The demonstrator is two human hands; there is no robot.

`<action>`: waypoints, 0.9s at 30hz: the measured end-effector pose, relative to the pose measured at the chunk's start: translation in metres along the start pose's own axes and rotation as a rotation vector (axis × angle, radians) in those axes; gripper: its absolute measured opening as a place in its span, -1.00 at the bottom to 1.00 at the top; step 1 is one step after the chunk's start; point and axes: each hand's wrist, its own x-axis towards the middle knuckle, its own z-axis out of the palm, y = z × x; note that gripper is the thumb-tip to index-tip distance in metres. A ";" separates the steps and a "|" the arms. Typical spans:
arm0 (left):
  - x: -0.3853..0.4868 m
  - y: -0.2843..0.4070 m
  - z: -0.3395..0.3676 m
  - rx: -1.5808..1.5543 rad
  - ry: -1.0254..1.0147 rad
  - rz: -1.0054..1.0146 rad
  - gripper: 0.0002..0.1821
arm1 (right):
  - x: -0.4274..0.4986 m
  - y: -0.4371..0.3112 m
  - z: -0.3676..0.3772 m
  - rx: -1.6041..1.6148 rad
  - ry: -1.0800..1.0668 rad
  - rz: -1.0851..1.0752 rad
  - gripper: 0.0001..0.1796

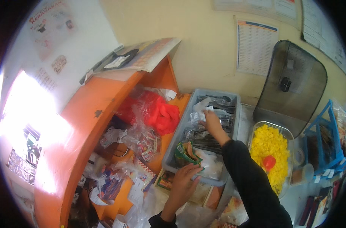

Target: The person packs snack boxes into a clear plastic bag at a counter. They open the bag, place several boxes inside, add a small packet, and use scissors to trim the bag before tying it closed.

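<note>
A grey plastic bin (pixel 166 159) stands before me, filled with black plastic cutlery (pixel 204 139), much of it in clear wrapping. Over its far half, my right hand (pixel 214 124) pinches a crumpled clear plastic packet (pixel 197 117) between thumb and fingers. At the near end my left hand (pixel 183 182) hovers by the rim, fingers spread. Its fingertips reach the lower edge of a green printed food packet (pixel 184 152); whether they press on it is unclear. Beside that packet lies a white plastic bag (pixel 210 164).
To the right, a clear tub (pixel 289 182) holds yellow rice (pixel 268 142) and a red scoop (pixel 269 162); its dark lid (pixel 292 85) leans on the wall. A blue rack (pixel 324 145) stands farther right. Left are red plastic bags (pixel 164 116), sachets (pixel 151 144) and an orange counter partition (pixel 84 111).
</note>
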 end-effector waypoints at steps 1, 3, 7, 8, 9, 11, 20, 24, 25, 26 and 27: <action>0.004 -0.005 0.006 -0.025 -0.003 0.005 -0.63 | 0.013 0.001 0.011 -0.187 -0.004 -0.078 -0.66; 0.009 -0.014 0.013 -0.059 0.007 0.016 -0.59 | 0.036 -0.002 0.022 -0.477 0.005 -0.260 -0.70; 0.011 -0.025 0.011 -0.143 0.213 -0.047 -0.25 | 0.032 -0.028 -0.023 -0.114 -0.048 -0.103 -0.77; 0.014 -0.027 0.010 -0.188 0.345 -0.038 -0.11 | 0.019 -0.039 -0.051 0.168 -0.248 -0.007 -0.77; 0.015 -0.027 0.008 -0.287 0.365 -0.107 -0.02 | 0.005 -0.052 -0.082 0.502 -0.470 0.098 -0.77; 0.015 -0.020 0.008 -0.514 0.444 -0.179 0.18 | -0.052 -0.089 -0.130 1.024 -0.630 0.103 -0.74; -0.077 0.074 0.005 -1.048 0.170 -0.356 -0.51 | -0.211 -0.164 -0.239 0.393 -0.410 -0.005 -0.79; -0.102 0.099 0.003 -1.018 0.189 -0.393 -0.65 | -0.236 -0.173 -0.265 0.407 -0.329 -0.178 -0.74; -0.108 0.104 0.001 -0.967 0.209 -0.385 -0.70 | -0.241 -0.174 -0.271 0.469 -0.303 -0.072 -0.74; -0.113 0.108 -0.003 -0.924 0.207 -0.406 -0.75 | -0.244 -0.172 -0.276 0.536 -0.285 0.019 -0.74; -0.118 0.111 -0.007 -0.899 0.210 -0.411 -0.79 | -0.248 -0.168 -0.281 0.576 -0.295 0.157 -0.73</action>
